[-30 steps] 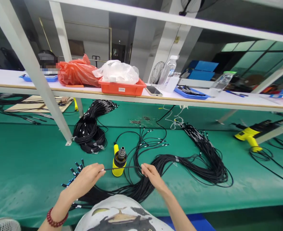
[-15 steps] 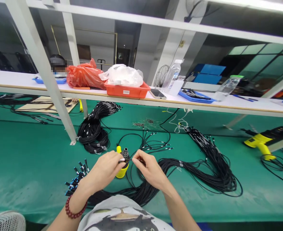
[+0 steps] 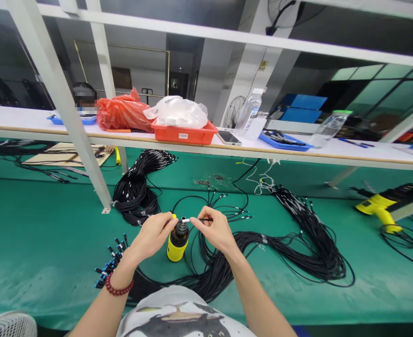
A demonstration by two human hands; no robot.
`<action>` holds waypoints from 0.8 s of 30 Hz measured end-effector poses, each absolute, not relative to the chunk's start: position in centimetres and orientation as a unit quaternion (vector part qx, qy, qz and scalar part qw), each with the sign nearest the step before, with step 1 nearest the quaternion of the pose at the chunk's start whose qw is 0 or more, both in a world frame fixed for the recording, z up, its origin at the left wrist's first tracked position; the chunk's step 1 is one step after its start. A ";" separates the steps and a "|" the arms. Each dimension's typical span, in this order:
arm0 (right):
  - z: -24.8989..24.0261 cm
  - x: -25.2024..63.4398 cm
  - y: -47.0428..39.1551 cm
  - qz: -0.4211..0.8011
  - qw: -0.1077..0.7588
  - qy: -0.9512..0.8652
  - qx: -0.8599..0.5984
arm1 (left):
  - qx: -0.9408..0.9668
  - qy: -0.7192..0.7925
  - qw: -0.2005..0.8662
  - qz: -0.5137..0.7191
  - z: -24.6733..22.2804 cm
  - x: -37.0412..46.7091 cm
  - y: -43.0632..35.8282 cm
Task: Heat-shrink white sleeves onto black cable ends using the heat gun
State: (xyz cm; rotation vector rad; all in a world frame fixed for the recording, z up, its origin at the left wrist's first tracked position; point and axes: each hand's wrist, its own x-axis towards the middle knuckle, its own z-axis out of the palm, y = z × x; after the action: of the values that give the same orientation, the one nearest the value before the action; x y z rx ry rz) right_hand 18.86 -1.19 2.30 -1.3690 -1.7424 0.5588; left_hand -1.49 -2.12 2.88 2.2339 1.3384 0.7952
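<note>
At the nozzle (image 3: 181,228), left fingers (image 3: 171,224) and right fingers (image 3: 196,224) pinch the cable (image 3: 186,220); nearer now.

Single head view, facing forward and down from above the shirt (image 3: 183,316). Left hand (image 3: 155,234) and right hand (image 3: 215,230) close, near mid-frame. Green surface (image 3: 59,224) beneath; shelf (image 3: 17,118) farther off, pillar (image 3: 241,65) beyond.

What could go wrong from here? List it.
If the upright heat gun is on, which is unclear, its nozzle could burn the left grip or right grip nearby. The white sleeve on the cable they hold, seemingly at the nozzle's mouth, might overheat. The bundle near the gun might topple it if tugged.
</note>
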 end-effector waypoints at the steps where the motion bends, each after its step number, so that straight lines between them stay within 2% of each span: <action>1: 2.4 18.7 -1.1 0.216 0.417 -0.691 -0.550 | 0.797 0.485 0.214 0.291 2.8 -1.4 -2.0; 14: 1.4 18.3 -0.1 0.196 0.408 -0.680 -0.577 | 0.765 0.487 0.242 0.345 1.0 -1.0 -0.5; 24: 1.2 18.5 0.1 0.195 0.397 -0.676 -0.590 | 0.764 0.489 0.223 0.358 0.1 -0.9 0.1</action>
State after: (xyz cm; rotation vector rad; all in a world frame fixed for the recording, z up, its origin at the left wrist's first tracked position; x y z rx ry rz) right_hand 18.54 0.11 1.16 -1.4942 -1.7113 0.4946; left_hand -0.95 0.10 0.08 2.1092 1.3496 0.9886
